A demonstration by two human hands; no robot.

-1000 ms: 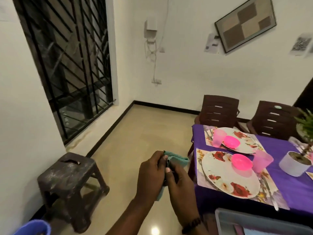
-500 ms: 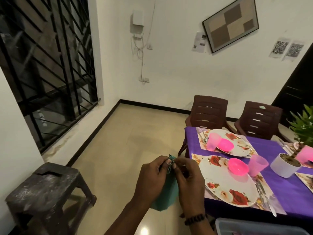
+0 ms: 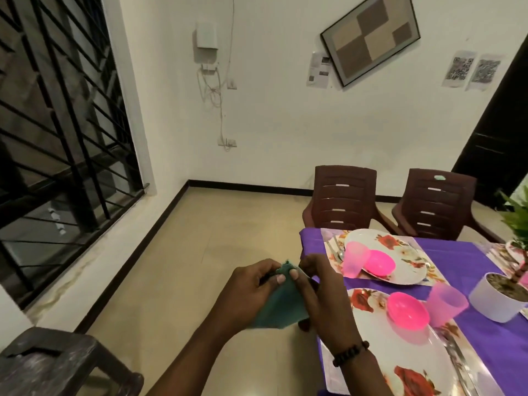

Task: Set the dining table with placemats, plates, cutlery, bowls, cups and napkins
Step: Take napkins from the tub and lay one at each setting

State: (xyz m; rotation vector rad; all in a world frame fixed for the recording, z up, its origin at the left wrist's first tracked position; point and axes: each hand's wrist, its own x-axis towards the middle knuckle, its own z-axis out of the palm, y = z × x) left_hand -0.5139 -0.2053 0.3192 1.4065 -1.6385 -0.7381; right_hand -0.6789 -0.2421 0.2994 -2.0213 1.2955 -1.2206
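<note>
A teal cloth napkin (image 3: 281,308) hangs in the air left of the table, off its edge. My left hand (image 3: 251,292) and my right hand (image 3: 323,290) both pinch its top corner, thumbs close together. On the purple tablecloth (image 3: 463,261) lie two floral placemats. The near one carries a floral plate (image 3: 400,347), a pink bowl (image 3: 408,310) and a pink cup (image 3: 445,300), with cutlery (image 3: 460,364) along the plate's right side. The far plate (image 3: 400,254) holds a pink bowl (image 3: 381,264), with a pink cup (image 3: 355,258) and cutlery (image 3: 334,251) at its left.
Two dark brown plastic chairs (image 3: 343,201) (image 3: 437,204) stand behind the table. A white pot with a plant (image 3: 498,298) sits at the right. A dark stool (image 3: 57,364) stands bottom left beside the barred window. Bare beige floor lies between.
The view has swung right and closer to the table. The napkin, bunched between my hands a second ago, now hangs unfolded from its top corner.
</note>
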